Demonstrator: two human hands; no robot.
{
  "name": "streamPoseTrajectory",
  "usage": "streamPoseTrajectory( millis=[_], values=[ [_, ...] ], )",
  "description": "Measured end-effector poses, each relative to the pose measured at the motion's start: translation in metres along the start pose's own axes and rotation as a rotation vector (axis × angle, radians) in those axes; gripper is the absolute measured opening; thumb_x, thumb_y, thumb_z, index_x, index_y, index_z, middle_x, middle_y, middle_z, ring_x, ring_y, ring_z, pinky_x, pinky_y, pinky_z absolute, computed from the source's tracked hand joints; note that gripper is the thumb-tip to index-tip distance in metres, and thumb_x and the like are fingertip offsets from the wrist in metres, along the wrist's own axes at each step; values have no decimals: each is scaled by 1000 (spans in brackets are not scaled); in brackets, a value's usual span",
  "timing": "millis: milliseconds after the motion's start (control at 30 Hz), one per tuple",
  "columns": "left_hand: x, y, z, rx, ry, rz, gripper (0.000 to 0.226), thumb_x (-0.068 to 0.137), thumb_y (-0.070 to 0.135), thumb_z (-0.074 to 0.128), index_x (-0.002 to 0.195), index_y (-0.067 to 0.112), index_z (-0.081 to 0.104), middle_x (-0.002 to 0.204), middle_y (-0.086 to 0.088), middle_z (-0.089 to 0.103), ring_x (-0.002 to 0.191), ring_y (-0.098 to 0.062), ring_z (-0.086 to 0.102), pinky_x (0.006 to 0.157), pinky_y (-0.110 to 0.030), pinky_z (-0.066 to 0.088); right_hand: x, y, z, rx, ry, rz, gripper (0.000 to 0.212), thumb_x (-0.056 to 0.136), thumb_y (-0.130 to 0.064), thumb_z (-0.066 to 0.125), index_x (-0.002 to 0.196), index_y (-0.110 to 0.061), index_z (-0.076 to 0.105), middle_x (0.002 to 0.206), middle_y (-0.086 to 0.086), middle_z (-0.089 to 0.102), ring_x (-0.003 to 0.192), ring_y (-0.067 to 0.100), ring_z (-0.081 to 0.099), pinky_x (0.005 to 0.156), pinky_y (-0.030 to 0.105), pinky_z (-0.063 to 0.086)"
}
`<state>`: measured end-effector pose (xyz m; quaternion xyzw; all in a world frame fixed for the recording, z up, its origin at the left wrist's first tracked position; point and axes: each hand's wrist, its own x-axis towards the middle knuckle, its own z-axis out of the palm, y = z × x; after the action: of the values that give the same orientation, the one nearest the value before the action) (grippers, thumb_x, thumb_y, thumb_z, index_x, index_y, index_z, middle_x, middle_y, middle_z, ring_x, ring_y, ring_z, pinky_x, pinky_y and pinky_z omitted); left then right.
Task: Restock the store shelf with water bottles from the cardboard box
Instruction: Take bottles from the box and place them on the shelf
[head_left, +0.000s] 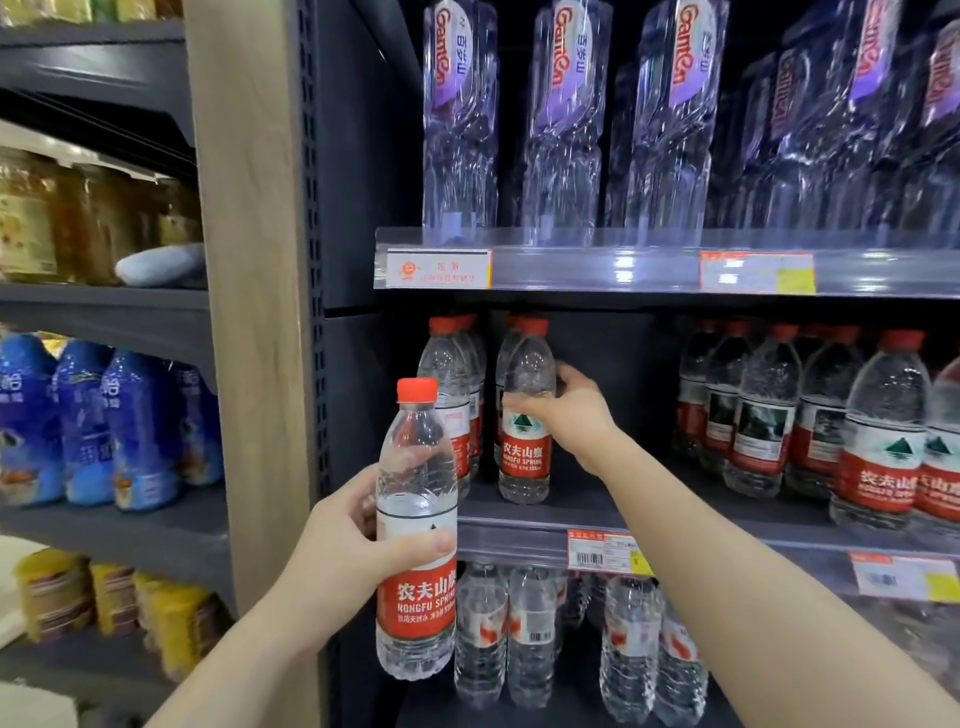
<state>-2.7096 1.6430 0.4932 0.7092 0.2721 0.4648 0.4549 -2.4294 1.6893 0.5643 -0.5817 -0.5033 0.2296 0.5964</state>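
1. The right hand (566, 410) clasps a bottle (524, 415) standing on the middle shelf (540, 506).
2. The left hand (358, 540) grips another bottle (415, 530), near, unshelved.
3. The gap to the right looks unfilled; the box is unseen.

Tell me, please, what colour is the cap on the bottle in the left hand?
Red, clearest in the head view: cap.

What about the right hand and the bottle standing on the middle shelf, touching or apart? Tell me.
Touching. The head view shows the right hand with its fingers wrapped around the shoulder of the standing bottle on the middle shelf.
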Motion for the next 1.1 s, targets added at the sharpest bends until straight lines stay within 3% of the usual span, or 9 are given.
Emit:
streamPoseTrajectory(
  millis=[100,200,367,700,800,867,967,1033,1100],
  values=[
    [0,-6,3,-9,10,-10,74,59,30,92,127,46,70,118,5,79,106,-18,77,87,-33,61,4,-2,-5,-185,-110,29,89,69,-16,96,144,-27,50,127,0,72,110,20,70,91,39,60],
    [-1,-11,5,-8,7,-27,71,63,22,91,125,49,70,119,5,79,107,-18,77,88,-35,60,4,-3,-9,-277,-99,24,94,67,-13,96,147,-30,49,125,-2,71,112,21,68,88,41,62],
    [-2,-15,10,11,-2,-60,78,65,16,98,131,45,67,118,7,79,107,-16,77,89,-35,60,6,3,-2,-312,-60,9,107,67,-22,96,157,-31,39,134,-1,68,123,25,64,101,50,58],
    [6,-2,25,14,18,-116,63,65,17,94,120,30,68,106,5,82,95,-16,79,78,-29,60,-6,10,-5,-312,-24,59,103,81,-25,89,163,-20,28,144,10,61,126,26,63,104,41,54],
    [15,3,35,-33,77,-155,64,68,11,95,118,22,56,99,2,82,86,-17,80,69,-27,60,-31,-4,-9,-423,85,-12,77,89,-24,81,154,-15,42,134,8,65,105,19,65,80,23,52],
    [24,8,43,-55,88,-158,63,68,12,95,116,19,55,96,3,82,82,-16,81,63,-27,60,-55,-13,-11,-452,99,-167,43,93,-18,71,134,-21,59,112,-4,71,96,14,68,78,26,55],
    [37,18,55,-84,83,-136,64,69,12,95,118,19,55,95,2,83,81,-18,81,65,-33,62,-80,-21,-21,-342,-180,-156,38,79,-17,66,115,-28,68,104,0,78,95,16,73,94,44,60],
    [43,24,62,-104,85,-112,65,69,11,95,119,20,55,96,2,83,84,-17,81,69,-32,62,-94,-26,-30,-239,-408,-89,45,79,-11,71,121,-29,68,109,8,77,92,17,72,92,40,59],
    [50,28,68,-137,87,-92,66,71,9,94,122,21,55,99,-1,83,87,-19,81,71,-32,63,-103,-26,-37,-221,-487,-91,59,86,-3,78,129,-39,60,109,8,75,94,17,73,94,39,60]
  ],
)
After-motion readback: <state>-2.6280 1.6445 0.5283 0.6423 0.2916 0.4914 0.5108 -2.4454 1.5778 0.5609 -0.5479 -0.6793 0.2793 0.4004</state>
